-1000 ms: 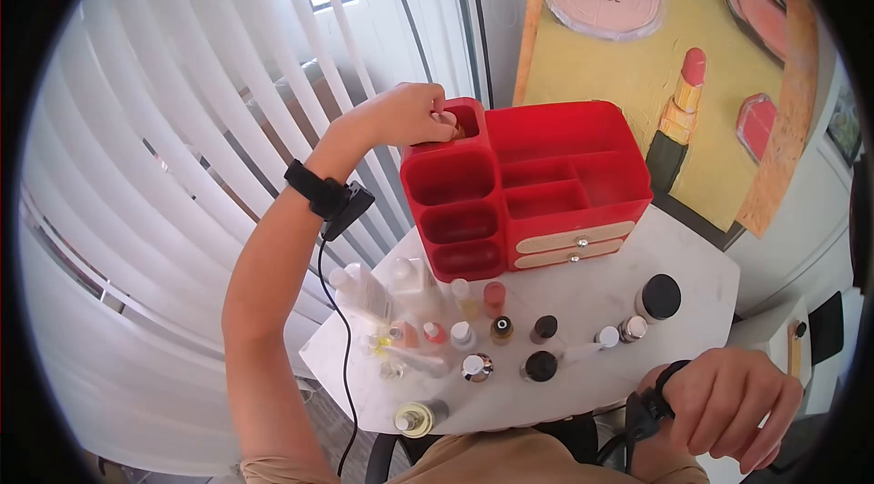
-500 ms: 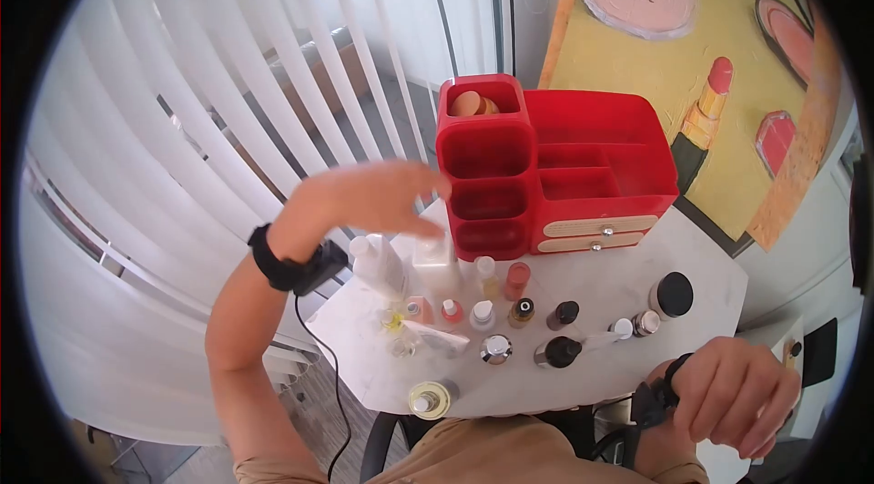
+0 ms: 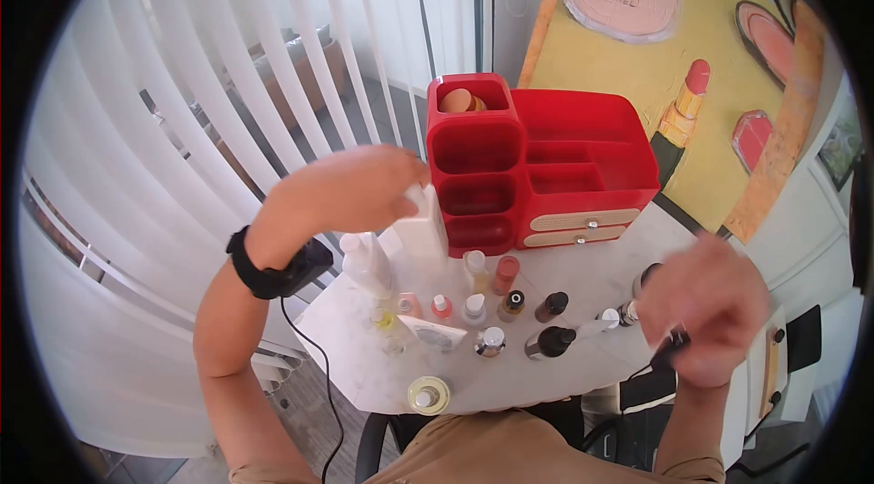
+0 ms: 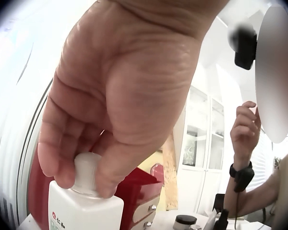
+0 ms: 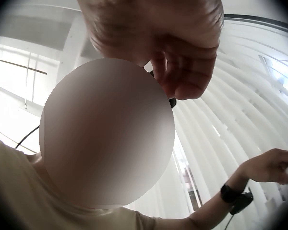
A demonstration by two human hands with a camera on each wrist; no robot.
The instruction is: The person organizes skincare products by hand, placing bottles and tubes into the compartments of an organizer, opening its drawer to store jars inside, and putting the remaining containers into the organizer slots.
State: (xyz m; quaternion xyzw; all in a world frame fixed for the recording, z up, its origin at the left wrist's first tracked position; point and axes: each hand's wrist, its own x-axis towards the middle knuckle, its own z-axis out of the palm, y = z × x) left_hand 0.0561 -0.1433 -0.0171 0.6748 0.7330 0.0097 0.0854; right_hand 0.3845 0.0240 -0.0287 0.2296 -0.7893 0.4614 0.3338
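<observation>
My left hand [image 3: 350,188] reaches to the left side of the red organizer [image 3: 473,124]. Its thumb and fingers pinch the rounded cap [image 4: 86,172] of a white square-shouldered bottle [image 4: 84,211], which stands upright beside the organizer's left wall. In the head view the hand covers part of that bottle's top. My right hand [image 3: 706,306], blurred, is raised over the table's right side. Its fingers curl loosely with nothing held, as the right wrist view shows. Another white bottle [image 3: 366,265] stands just left of the gripped one.
Several small cosmetic bottles stand on the white table [image 3: 337,375], including a black dropper bottle [image 3: 549,343] and a round yellowish bottle [image 3: 428,396] near the front edge. Round peach-coloured items [image 3: 458,101] sit in the organizer's back-left compartment. White blinds [image 3: 137,211] hang at left.
My left hand has left the back-left compartment, where the round items now lie, and come down to the white bottle's cap. My right hand has risen from the table's front right.
</observation>
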